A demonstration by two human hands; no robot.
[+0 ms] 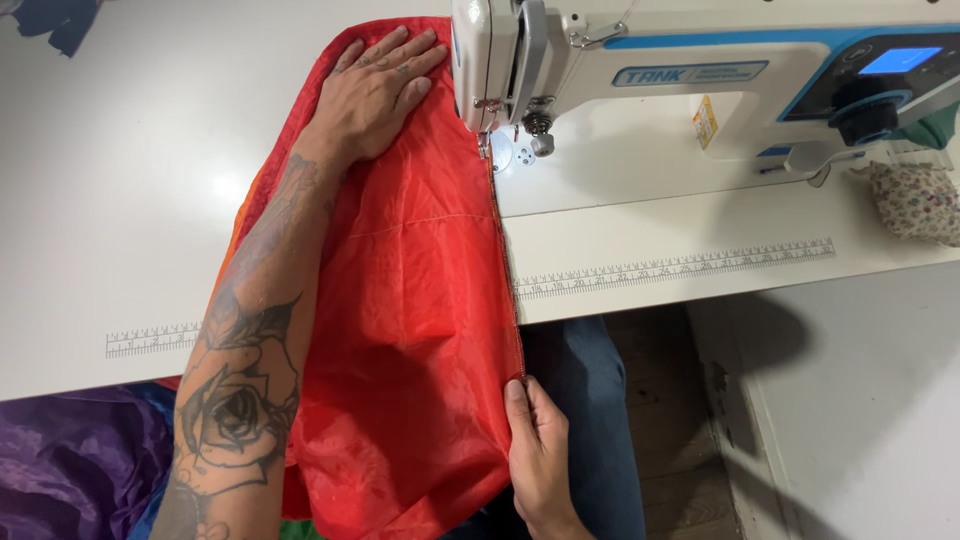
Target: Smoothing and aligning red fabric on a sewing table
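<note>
A sheet of shiny red fabric [420, 300] lies over the white table and hangs off its front edge. Its right edge runs straight up to the needle and presser foot [487, 140] of a white and blue sewing machine [700, 70]. My left hand [380, 90] lies flat, fingers spread, on the fabric just left of the machine head. My right hand [535, 450] is below the table edge and pinches the fabric's hemmed right edge between thumb and fingers, keeping it taut.
Ruler strips [670, 268] are stuck along the white table [100, 200]. A floral pincushion [915, 200] sits at the far right. Purple and other coloured fabric [70, 460] bunches at the lower left. Dark blue cloth [55, 20] lies at the top left corner.
</note>
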